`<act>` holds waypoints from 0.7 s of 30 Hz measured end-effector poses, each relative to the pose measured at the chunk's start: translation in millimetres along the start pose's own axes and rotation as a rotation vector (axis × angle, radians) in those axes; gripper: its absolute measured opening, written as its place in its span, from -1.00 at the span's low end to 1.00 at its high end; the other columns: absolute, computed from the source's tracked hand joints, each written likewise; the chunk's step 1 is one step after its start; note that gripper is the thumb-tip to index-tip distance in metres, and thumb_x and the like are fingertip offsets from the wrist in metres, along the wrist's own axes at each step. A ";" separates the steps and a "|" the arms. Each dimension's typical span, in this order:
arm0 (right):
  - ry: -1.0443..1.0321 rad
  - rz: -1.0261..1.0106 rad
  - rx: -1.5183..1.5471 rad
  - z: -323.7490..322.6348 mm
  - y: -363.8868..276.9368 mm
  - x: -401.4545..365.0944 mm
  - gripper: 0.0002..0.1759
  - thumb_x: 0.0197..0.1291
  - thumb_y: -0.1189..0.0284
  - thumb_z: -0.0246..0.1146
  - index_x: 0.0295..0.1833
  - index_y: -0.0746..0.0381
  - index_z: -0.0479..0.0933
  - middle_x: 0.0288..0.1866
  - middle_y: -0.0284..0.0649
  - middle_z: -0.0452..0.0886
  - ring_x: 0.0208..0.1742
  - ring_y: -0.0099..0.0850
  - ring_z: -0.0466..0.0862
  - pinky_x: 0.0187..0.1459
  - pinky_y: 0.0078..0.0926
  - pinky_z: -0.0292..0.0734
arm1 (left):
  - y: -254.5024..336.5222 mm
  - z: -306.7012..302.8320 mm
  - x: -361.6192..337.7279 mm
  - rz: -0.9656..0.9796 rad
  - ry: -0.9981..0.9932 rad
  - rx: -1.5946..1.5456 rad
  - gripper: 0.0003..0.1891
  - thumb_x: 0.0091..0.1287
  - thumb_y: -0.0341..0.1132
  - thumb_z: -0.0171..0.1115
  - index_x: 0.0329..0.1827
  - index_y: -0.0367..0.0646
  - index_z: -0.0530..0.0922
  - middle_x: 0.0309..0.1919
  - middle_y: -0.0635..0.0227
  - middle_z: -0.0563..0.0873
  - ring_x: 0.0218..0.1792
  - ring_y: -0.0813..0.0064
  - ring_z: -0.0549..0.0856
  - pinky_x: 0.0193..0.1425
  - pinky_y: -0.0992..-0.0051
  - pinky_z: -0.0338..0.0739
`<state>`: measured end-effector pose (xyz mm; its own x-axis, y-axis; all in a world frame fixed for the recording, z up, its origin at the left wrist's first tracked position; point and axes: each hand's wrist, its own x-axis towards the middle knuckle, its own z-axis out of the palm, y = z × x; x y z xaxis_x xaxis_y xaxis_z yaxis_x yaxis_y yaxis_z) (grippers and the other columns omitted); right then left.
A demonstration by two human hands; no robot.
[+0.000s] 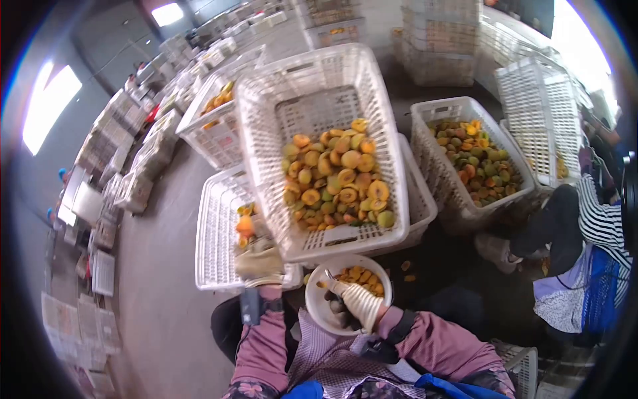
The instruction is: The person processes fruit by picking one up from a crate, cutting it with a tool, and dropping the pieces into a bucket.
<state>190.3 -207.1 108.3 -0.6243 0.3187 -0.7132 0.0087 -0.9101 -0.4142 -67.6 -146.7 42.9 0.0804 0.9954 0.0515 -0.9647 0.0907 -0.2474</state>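
My left hand [258,261], in a beige work glove, reaches over the white crate [211,233] on the left. Orange fruit [245,226], looking like apricots, lies just beyond its fingers, which are blurred. My right hand [361,303], in a striped glove, is closed above the white bucket [318,307]. A small shiny-tipped tool [329,274] sticks out of its fingers. Halved apricots [362,278] lie in the bucket between my knees. Straight ahead, a large white crate [266,126] tilts towards me, with apricots [335,176] heaped in its near part.
Another crate of fruit [465,159] stands to the right, near a seated person's leg [561,226] and striped sleeve [601,216]. Stacked crates [442,40] rise behind. A few fruit pieces [407,266] lie on the floor. Rows of crates [136,173] line the left side.
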 end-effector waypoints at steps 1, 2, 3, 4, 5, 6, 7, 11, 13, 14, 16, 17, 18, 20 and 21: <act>0.045 -0.057 0.097 -3.4 6.8 6.6 -0.61 0.19 -0.03 0.09 -0.28 0.08 0.45 -0.68 -0.41 0.34 -0.74 -0.50 0.32 -0.71 -0.50 0.22 | -53.5 54.0 10.7 0.369 0.241 0.136 -0.50 0.36 0.10 -0.15 -0.16 -0.21 0.51 -0.36 0.29 0.58 -0.39 0.33 0.60 -0.31 0.41 0.56; 0.088 -0.113 0.193 -6.8 14.5 14.9 -0.60 0.18 -0.04 0.09 -0.26 0.08 0.46 -0.66 -0.40 0.37 -0.73 -0.48 0.36 -0.71 -0.48 0.24 | -86.4 81.5 20.7 0.740 0.477 0.281 -0.52 0.37 0.07 -0.13 -0.14 -0.22 0.52 -0.18 0.23 0.61 -0.28 0.30 0.63 -0.23 0.39 0.57; 0.115 -0.206 0.224 -11.5 20.8 26.4 -0.60 0.18 -0.04 0.08 -0.28 0.09 0.44 -0.65 -0.37 0.37 -0.72 -0.47 0.37 -0.71 -0.44 0.26 | -82.1 55.1 40.9 0.351 0.146 0.445 -0.52 0.37 0.07 -0.11 -0.11 -0.21 0.52 -0.12 0.19 0.61 -0.23 0.28 0.64 -0.19 0.37 0.57; 0.216 -0.300 0.294 -8.2 15.8 21.2 -0.64 0.21 0.01 0.07 -0.29 0.10 0.42 -0.64 -0.35 0.37 -0.70 -0.45 0.39 -0.67 -0.42 0.32 | -81.2 28.2 63.6 -0.049 -0.194 0.574 -0.52 0.36 0.07 -0.09 -0.08 -0.21 0.51 -0.06 0.15 0.60 -0.19 0.26 0.65 -0.15 0.34 0.57; 0.196 -0.432 0.389 -17.4 23.0 42.9 -0.66 0.22 0.03 0.06 -0.30 0.10 0.41 -0.63 -0.35 0.38 -0.70 -0.44 0.38 -0.65 -0.42 0.33 | -109.6 25.4 88.3 0.054 0.252 0.986 -0.57 0.34 0.00 -0.02 -0.02 -0.20 0.50 -0.11 0.18 0.63 -0.17 0.24 0.65 -0.13 0.32 0.56; 0.186 -0.585 0.478 -31.6 21.3 62.5 -0.67 0.24 0.05 0.06 -0.30 0.09 0.39 -0.62 -0.34 0.38 -0.70 -0.43 0.38 -0.62 -0.42 0.35 | -100.3 -28.3 128.1 -0.036 0.139 1.116 -0.64 0.29 -0.19 0.05 0.05 -0.23 0.45 -0.21 0.13 0.65 -0.20 0.12 0.65 -0.11 0.29 0.54; 0.235 -0.696 0.511 -30.1 5.7 43.5 -0.70 0.26 0.09 0.07 -0.30 0.09 0.42 -0.63 -0.36 0.41 -0.68 -0.49 0.41 -0.61 -0.48 0.38 | -100.3 -57.9 161.4 0.047 -0.099 1.906 -0.62 0.24 -0.25 0.06 0.10 -0.22 0.41 -0.21 0.08 0.64 -0.19 0.04 0.63 -0.07 0.27 0.53; 0.444 -0.938 0.429 -58.4 -22.9 61.5 -0.70 0.27 0.13 0.09 -0.35 0.12 0.46 -0.63 -0.42 0.44 -0.65 -0.54 0.45 -0.60 -0.57 0.39 | -153.7 -69.6 203.4 -0.065 -0.634 2.944 -0.49 0.14 -0.32 0.09 0.21 -0.13 0.31 -0.07 -0.09 0.56 -0.15 -0.11 0.58 0.01 0.21 0.48; 0.487 -1.042 0.407 -50.7 -41.4 44.8 -0.69 0.27 0.14 0.10 -0.40 0.11 0.47 -0.63 -0.43 0.44 -0.66 -0.56 0.41 -0.61 -0.58 0.35 | -141.0 -90.1 203.4 -0.091 -0.675 2.939 -0.50 0.15 -0.31 0.10 0.20 -0.15 0.31 -0.07 -0.08 0.55 -0.15 -0.05 0.60 -0.04 0.21 0.50; 0.466 -0.840 0.496 -47.2 -39.4 35.8 -0.69 0.27 0.14 0.10 -0.39 0.11 0.47 -0.62 -0.44 0.43 -0.66 -0.58 0.38 -0.59 -0.60 0.32 | -151.3 -63.9 183.4 -0.334 -0.527 3.015 -0.53 0.18 -0.33 0.09 0.18 -0.17 0.32 -0.10 -0.07 0.56 -0.15 0.01 0.61 -0.08 0.22 0.52; 0.453 -0.878 0.478 -48.7 -37.9 51.0 -0.71 0.26 0.13 0.10 -0.36 0.12 0.48 -0.61 -0.46 0.42 -0.65 -0.60 0.36 -0.57 -0.61 0.30 | -137.7 -72.8 178.2 -0.457 -0.446 3.004 -0.56 0.20 -0.35 0.09 0.17 -0.19 0.32 -0.14 -0.01 0.56 -0.13 0.11 0.60 -0.12 0.26 0.53; 0.432 -0.866 0.490 -48.9 -34.8 51.6 -0.71 0.27 0.14 0.10 -0.34 0.12 0.47 -0.61 -0.45 0.42 -0.65 -0.58 0.37 -0.58 -0.60 0.31 | -123.7 -77.1 172.4 -0.586 -0.321 2.991 -0.59 0.22 -0.38 0.08 0.15 -0.20 0.32 -0.17 0.05 0.56 -0.11 0.21 0.59 -0.17 0.31 0.54; 0.398 -0.832 0.492 -39.1 -37.0 32.3 -0.72 0.27 0.14 0.10 -0.33 0.12 0.46 -0.61 -0.45 0.42 -0.66 -0.57 0.38 -0.59 -0.59 0.32 | -120.7 -71.6 159.0 -0.583 -0.260 2.996 -0.59 0.22 -0.38 0.08 0.15 -0.20 0.32 -0.17 0.05 0.56 -0.11 0.21 0.59 -0.17 0.31 0.54; 0.344 -0.710 0.443 -35.1 -35.5 18.5 -0.77 0.24 0.18 0.10 -0.31 0.10 0.49 -0.63 -0.43 0.41 -0.66 -0.57 0.38 -0.61 -0.57 0.31 | -122.5 -47.6 120.6 -0.310 0.074 2.336 -0.64 0.27 -0.44 0.04 0.14 -0.21 0.30 -0.20 0.20 0.54 -0.07 0.39 0.54 -0.17 0.41 0.53; 0.274 -0.666 0.425 -24.7 -37.9 1.7 -0.78 0.23 0.19 0.11 -0.32 0.10 0.49 -0.64 -0.43 0.39 -0.66 -0.59 0.35 -0.61 -0.56 0.29 | -132.1 -13.9 91.0 -0.329 0.242 1.836 -0.63 0.27 -0.44 0.04 0.14 -0.22 0.30 -0.17 0.24 0.54 -0.06 0.41 0.54 -0.11 0.44 0.52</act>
<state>208.2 -165.5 108.8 -0.1826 0.8282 -0.5298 -0.6243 -0.5140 -0.5883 70.6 -67.7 66.9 0.1650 0.9442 -0.2851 0.0746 0.2763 0.9582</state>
